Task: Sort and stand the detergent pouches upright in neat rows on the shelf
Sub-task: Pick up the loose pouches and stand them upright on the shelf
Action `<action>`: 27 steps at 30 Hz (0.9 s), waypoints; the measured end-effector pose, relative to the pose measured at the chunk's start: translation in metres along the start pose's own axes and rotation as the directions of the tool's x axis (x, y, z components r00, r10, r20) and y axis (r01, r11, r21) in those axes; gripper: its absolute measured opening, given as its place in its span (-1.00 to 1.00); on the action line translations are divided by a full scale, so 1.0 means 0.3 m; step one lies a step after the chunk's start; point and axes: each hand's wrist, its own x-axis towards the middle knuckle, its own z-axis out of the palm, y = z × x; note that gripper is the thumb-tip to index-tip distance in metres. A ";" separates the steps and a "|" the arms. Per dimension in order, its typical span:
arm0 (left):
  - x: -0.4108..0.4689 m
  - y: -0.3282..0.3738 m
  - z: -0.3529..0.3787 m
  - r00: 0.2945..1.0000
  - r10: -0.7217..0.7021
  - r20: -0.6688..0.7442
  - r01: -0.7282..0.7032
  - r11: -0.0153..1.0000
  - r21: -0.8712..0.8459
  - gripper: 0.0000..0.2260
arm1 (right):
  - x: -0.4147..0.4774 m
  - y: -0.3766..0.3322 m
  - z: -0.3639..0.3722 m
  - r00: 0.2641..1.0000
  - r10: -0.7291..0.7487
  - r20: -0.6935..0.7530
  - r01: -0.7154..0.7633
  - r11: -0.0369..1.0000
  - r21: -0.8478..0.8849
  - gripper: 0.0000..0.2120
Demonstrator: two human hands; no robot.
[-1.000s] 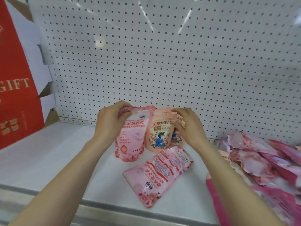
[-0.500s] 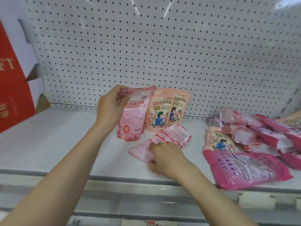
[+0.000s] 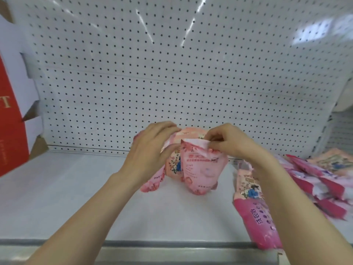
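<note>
- While the right hand (image 3: 227,144) pinches the top seam of a glossy pink pouch (image 3: 202,169) standing mid-frame on the shelf (image 3: 76,197), the left hand (image 3: 152,150) curls over the peach pouches (image 3: 172,165) just behind it.
- Soft, crinkled plastic; rounded bases.
- Lower right: a loose pile (image 3: 315,178) of pouches lying flat, one magenta pouch (image 3: 261,222) at the shelf lip.
- Smooth white shelf, white pegboard (image 3: 172,73) behind, red box (image 3: 9,121) at left edge.

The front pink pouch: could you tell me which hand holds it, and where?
The right hand pinches the pink pouch by its top edge.
</note>
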 end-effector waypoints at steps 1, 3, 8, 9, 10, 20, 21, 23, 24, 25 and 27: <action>0.014 0.025 0.019 0.997 -0.007 0.082 0.009 1.000 -0.023 -0.60 | 0.010 0.002 -0.010 0.998 -0.011 0.057 0.008 0.998 0.057 -0.85; 0.047 0.058 0.062 0.978 -0.059 0.199 0.071 0.996 -0.056 -0.61 | 0.026 0.009 0.001 0.991 -0.027 0.129 0.006 0.987 0.160 -0.87; 0.068 0.050 0.109 0.977 -0.183 0.108 0.195 0.975 -0.106 -0.84 | -0.001 0.068 0.048 0.998 -0.062 -0.007 0.060 0.908 0.415 -0.82; 0.063 0.044 0.111 0.976 -0.200 0.086 0.209 0.971 -0.119 -0.86 | -0.012 0.082 0.047 0.997 -0.076 -0.008 0.072 0.900 0.430 -0.82; 0.060 0.040 0.111 0.972 -0.223 0.074 0.232 0.963 -0.136 -0.87 | -0.017 0.092 0.045 0.997 -0.082 -0.005 0.076 0.900 0.430 -0.82; 0.058 0.013 0.114 0.912 -0.400 0.089 0.408 0.870 -0.275 -0.81 | 0.076 0.106 0.086 0.886 0.063 -0.459 0.073 0.959 0.274 -0.78; 0.058 0.014 0.112 0.910 -0.406 0.087 0.414 0.873 -0.259 -0.81 | 0.080 0.103 0.098 0.878 0.076 -0.472 0.070 0.957 0.283 -0.78; 0.053 0.015 0.107 0.911 -0.405 0.079 0.412 0.888 -0.204 -0.80 | 0.078 0.098 0.119 0.888 0.089 -0.451 0.071 0.943 0.326 -0.78; 0.051 0.019 0.105 0.912 -0.402 0.077 0.410 0.897 -0.168 -0.79 | 0.070 0.101 0.125 0.899 0.092 -0.428 0.076 0.930 0.359 -0.78; 0.050 0.025 0.100 0.915 -0.396 0.075 0.403 0.905 -0.134 -0.80 | 0.059 0.112 0.125 0.908 0.093 -0.408 0.083 0.916 0.393 -0.77; 0.054 0.046 0.089 0.922 -0.381 0.072 0.386 0.917 -0.101 -0.81 | 0.030 0.162 0.105 0.909 0.114 -0.402 0.081 0.896 0.437 -0.76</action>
